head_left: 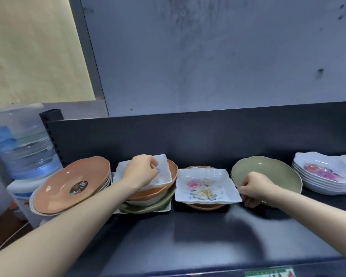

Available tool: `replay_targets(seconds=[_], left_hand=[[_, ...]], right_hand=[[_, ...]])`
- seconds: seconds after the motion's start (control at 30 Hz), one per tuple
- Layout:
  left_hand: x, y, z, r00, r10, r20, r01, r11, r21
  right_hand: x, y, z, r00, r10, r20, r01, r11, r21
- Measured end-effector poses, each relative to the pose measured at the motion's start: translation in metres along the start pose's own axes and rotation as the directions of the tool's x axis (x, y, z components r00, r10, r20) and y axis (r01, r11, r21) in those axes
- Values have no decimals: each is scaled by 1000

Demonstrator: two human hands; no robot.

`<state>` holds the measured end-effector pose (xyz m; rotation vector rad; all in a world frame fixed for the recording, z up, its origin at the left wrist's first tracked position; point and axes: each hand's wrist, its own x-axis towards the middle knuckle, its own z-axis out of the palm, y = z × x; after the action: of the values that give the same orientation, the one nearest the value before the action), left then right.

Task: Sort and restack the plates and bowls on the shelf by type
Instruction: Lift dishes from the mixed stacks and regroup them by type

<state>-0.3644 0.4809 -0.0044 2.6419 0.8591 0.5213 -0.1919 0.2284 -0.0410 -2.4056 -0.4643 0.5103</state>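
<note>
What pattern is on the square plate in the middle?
Pink and yellow flowers on white, seen from the head camera.

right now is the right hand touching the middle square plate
Touching: the head view shows the right hand pinching the square plate at its right corner.

On the dark shelf (pixel 188 236), the left hand (pixel 141 170) pinched a white square plate (pixel 164 166) atop a mixed pile at centre left. The right hand (pixel 254 188) gripped the corner of a floral square plate (pixel 204 186) at centre, beside a green bowl (pixel 272 172). A floral stack (pixel 326 174) sat far right; an orange stack (pixel 72 184) tilted far left.
</note>
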Motion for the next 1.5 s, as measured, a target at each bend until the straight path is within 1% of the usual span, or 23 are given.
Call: replay_targets(seconds=[0.03,0.07,0.1,0.23,0.3,0.4,0.47,0.57,0.73,0.87,0.93,1.07,1.2,1.23,1.3,1.37,1.4,1.5], left_hand=[[-4,-3,-2,1000,-15,-15,15,1000,27],[-9,-6,-4,999,-33,-33,35,998,48],[-14,-9,-8,997,-58,-48,61,996,63],[-34,-21,-22,983,-144,-111,157,980,125],[-41,-25,-26,970,-185,-156,208,968,142],[-50,-32,-28,949,-241,-206,279,942,187],[-56,-33,-28,934,-294,-204,337,913,228],[-61,-32,-25,922,-351,-165,386,868,312],[-52,-18,-19,891,-423,-164,453,814,364],[-42,-6,-13,854,-496,-156,514,760,398],[-36,-6,-11,818,-557,-143,565,729,386],[-26,-9,-16,713,-690,-126,695,672,257],[-15,-15,-22,660,-745,-99,751,652,105],[-10,-20,-23,643,-762,-77,765,643,29],[-8,-21,-26,583,-812,-34,796,579,-177],[-8,-17,-28,576,-817,-13,760,542,-360],[-9,-12,-29,582,-813,15,741,523,-421],[-17,-2,-33,600,-799,52,689,483,-540]], right_hand=[[3,0,1,999,16,34,-21,991,130],[6,0,0,998,25,59,-37,974,222],[8,0,-1,997,27,79,-47,962,267],[13,0,2,980,-22,196,-35,958,283],[18,2,6,969,-27,246,-52,950,309],[25,3,8,960,-23,281,-76,938,338],[29,2,6,953,-43,300,-74,926,369],[33,3,-1,948,-80,307,-59,907,416],[36,8,-11,949,-126,288,-3,912,411],[39,14,-16,951,-141,276,-1,890,456],[41,17,-18,953,-151,264,12,886,463],[44,20,-26,955,-163,248,26,879,476],[43,19,-32,955,-175,239,37,871,490],[42,19,-33,955,-180,234,43,870,492],[42,19,-34,956,-185,226,50,866,498],[41,19,-34,956,-186,228,47,862,505],[41,19,-35,955,-187,230,45,859,511],[40,19,-34,954,-188,233,42,854,518]])
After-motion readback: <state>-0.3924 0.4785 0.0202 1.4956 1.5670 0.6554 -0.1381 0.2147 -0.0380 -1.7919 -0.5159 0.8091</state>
